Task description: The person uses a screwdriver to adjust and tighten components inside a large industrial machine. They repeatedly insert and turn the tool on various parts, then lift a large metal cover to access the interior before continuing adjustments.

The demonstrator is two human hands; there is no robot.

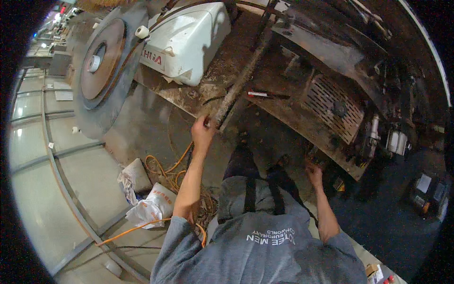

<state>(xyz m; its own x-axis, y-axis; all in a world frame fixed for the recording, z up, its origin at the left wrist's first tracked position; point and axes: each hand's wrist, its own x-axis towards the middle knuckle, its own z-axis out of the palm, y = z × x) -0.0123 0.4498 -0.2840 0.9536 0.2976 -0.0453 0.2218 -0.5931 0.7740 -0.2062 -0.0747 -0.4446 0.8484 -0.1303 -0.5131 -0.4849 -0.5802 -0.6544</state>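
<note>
My left hand [203, 132] is closed at the near end of a long, dirt-crusted metal bar [243, 80]. The bar slants up and away across a grimy machine bench [279, 111]. My left fingertips meet the bar's end, and their far side is hidden. Lower on the right, my right hand [314, 174] hangs beside the bench's front edge with its fingers curled. Whatever it grips, if anything, is lost in the dark there. A thin red and white stick-like thing [257, 94] lies on the bench, right of the bar.
A large round disc wheel [101, 66] stands at left, beside a white machine housing [189, 45]. White sacks [153, 206] and a tangled orange cable [163, 165] lie on the floor. A slotted metal plate [336, 106] is at right, with a black case [425, 189] beyond.
</note>
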